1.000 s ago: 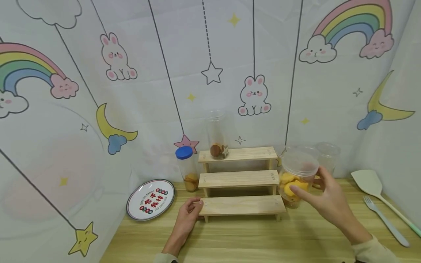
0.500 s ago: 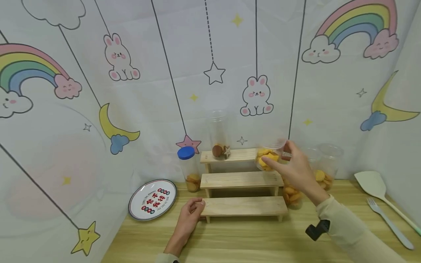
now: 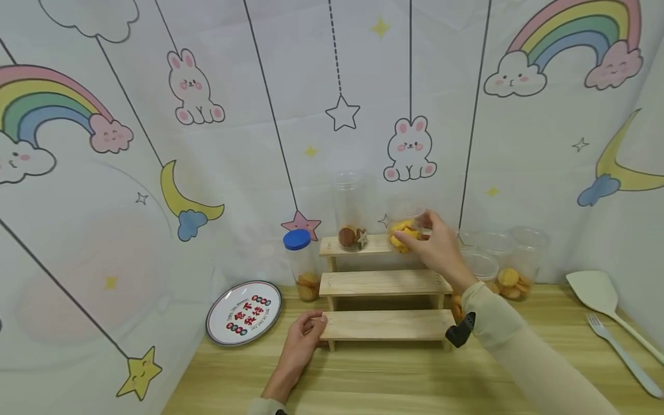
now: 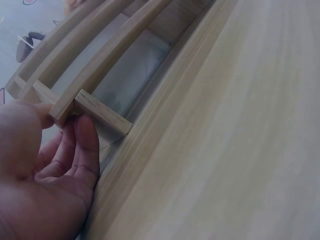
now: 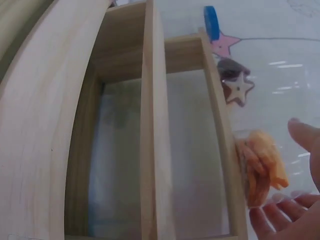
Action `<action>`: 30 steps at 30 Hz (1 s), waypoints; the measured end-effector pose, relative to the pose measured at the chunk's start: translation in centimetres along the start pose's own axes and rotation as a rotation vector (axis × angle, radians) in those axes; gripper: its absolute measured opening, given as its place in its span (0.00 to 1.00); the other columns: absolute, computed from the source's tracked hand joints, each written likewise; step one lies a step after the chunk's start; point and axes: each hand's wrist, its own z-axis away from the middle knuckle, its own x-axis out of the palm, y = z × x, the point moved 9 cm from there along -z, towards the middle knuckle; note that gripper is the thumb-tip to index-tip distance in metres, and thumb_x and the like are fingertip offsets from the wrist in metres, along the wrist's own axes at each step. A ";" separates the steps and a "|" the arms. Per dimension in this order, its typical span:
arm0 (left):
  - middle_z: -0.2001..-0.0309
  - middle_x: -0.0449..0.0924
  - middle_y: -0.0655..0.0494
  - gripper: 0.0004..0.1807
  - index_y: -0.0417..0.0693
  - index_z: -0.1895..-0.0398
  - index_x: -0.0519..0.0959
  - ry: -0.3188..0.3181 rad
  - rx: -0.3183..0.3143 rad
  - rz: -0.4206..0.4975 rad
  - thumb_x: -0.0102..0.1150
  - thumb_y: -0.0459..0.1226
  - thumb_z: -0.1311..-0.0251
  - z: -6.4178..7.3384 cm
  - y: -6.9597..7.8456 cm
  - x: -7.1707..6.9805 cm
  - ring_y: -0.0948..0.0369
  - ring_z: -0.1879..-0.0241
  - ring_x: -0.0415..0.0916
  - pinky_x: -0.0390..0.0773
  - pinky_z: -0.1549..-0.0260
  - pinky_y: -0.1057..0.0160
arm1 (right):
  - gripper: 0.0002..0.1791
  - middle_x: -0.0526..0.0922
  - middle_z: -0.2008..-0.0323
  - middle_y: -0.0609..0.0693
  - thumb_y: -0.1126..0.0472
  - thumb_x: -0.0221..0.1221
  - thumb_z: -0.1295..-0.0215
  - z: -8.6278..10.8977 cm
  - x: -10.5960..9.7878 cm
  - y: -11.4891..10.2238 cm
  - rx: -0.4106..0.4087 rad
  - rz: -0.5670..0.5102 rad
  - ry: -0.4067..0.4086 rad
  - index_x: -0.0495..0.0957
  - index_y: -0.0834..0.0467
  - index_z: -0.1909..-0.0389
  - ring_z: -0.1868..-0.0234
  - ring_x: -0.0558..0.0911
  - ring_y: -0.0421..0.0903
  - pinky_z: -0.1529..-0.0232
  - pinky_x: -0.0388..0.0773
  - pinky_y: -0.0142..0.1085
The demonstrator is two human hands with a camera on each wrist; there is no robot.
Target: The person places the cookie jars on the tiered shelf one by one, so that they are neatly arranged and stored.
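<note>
My left hand (image 3: 297, 343) pinches the left end of the lowest step of a three-step wooden shelf (image 3: 386, 325). In the left wrist view, the thumb lies over the board's end and the fingers (image 4: 86, 145) curl beneath it. My right hand (image 3: 441, 245) grips a clear plastic jar (image 3: 403, 235) of yellow snack pieces at the right part of the top step. Its thumb and fingers are spread around the jar, whose base is right at the board in the right wrist view. A taller clear jar (image 3: 350, 202) with brown and star-shaped cookies stands left of it on the same step.
A blue-lidded jar (image 3: 302, 268) of cookies stands left of the shelf, beside a round plate (image 3: 244, 314) leaning on the wall. Several clear snack jars (image 3: 515, 279) cluster at the right. Farther right lie a pale spatula (image 3: 596, 294) and a fork (image 3: 625, 357).
My right hand has carried the jar of yellow snacks from the jars at the right, leftward and up to the top step. The left hand has kept its grip on the shelf.
</note>
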 end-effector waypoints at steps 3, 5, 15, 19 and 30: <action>0.48 0.86 0.41 0.26 0.33 0.30 0.74 0.006 -0.001 0.001 0.60 0.44 0.19 -0.1 0.1 -0.1 0.60 0.55 0.84 0.89 0.55 0.62 | 0.39 0.78 0.35 0.62 0.40 0.75 0.34 -0.6 0.4 0.2 -0.004 -0.008 0.010 0.71 0.63 0.38 0.32 0.77 0.60 0.30 0.80 0.54; 0.48 0.86 0.41 0.26 0.32 0.30 0.74 0.004 0.005 -0.003 0.60 0.44 0.19 -0.1 0.2 -0.1 0.61 0.55 0.85 0.89 0.55 0.62 | 0.39 0.78 0.34 0.62 0.41 0.75 0.34 -0.9 0.7 0.3 -0.002 -0.016 0.012 0.71 0.63 0.37 0.31 0.77 0.60 0.29 0.80 0.54; 0.51 0.86 0.43 0.26 0.32 0.31 0.74 0.000 -0.007 0.012 0.62 0.43 0.20 0.0 0.0 0.1 0.61 0.57 0.84 0.90 0.56 0.62 | 0.52 0.70 0.24 0.66 0.38 0.72 0.31 -0.8 1.2 0.9 0.003 0.036 -0.032 0.58 0.60 0.20 0.22 0.71 0.65 0.23 0.72 0.61; 0.52 0.86 0.44 0.27 0.32 0.30 0.73 -0.009 -0.010 0.023 0.62 0.43 0.21 -0.1 -0.3 0.4 0.60 0.57 0.84 0.90 0.56 0.61 | 0.66 0.56 0.15 0.64 0.35 0.71 0.32 0.8 0.2 0.5 -0.052 0.068 -0.004 0.37 0.55 0.10 0.17 0.60 0.68 0.21 0.63 0.68; 0.50 0.87 0.43 0.28 0.32 0.30 0.73 0.016 -0.004 0.022 0.63 0.43 0.21 -0.2 -0.4 -0.1 0.60 0.55 0.84 0.90 0.55 0.61 | 0.25 0.84 0.37 0.55 0.73 0.65 0.28 8.6 -7.9 -2.6 -0.471 -0.066 0.385 0.78 0.64 0.31 0.34 0.80 0.43 0.35 0.76 0.24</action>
